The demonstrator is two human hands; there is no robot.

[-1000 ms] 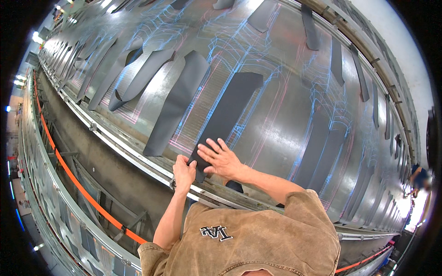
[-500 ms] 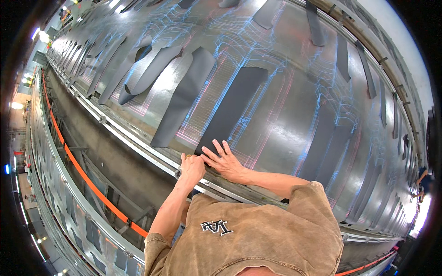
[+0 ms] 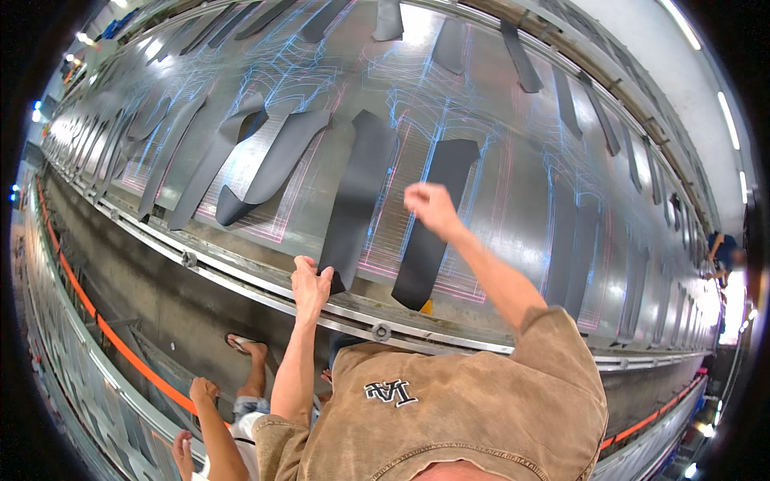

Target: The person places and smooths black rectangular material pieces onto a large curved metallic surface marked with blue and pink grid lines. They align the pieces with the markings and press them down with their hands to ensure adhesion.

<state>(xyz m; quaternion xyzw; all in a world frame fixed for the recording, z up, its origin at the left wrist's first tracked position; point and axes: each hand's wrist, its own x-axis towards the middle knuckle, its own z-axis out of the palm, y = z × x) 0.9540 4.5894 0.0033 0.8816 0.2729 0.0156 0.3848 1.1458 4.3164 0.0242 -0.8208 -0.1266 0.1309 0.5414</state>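
My right hand (image 3: 433, 210) is curled into a fist over a long dark grey flexible strip (image 3: 423, 260), partly covering its upper middle. The strip's rounded near end reaches past the sheet's printed lines. To the left lies another grey strip (image 3: 353, 200), wider and slightly wavy. At its near end is my left hand (image 3: 309, 284), fingers bent and thumb apart, close to or touching the strip's edge. Whether the thumb presses on the edge cannot be made out. Under the strips is a shiny metal-like sheet (image 3: 505, 240) with blue and pink lines.
More grey strips (image 3: 277, 156) lie across the sheet, one curled. A metal rail (image 3: 241, 280) runs along its near edge. Below left, another person's arm (image 3: 216, 429) and sandalled foot (image 3: 241, 345) show beside an orange bar (image 3: 128, 353). A further person (image 3: 722, 250) is far right.
My hands have parted. The right went from flat on the dark strip's near end to a fist farther up it; the left moved to the neighbouring strip. Another person has appeared at lower left.
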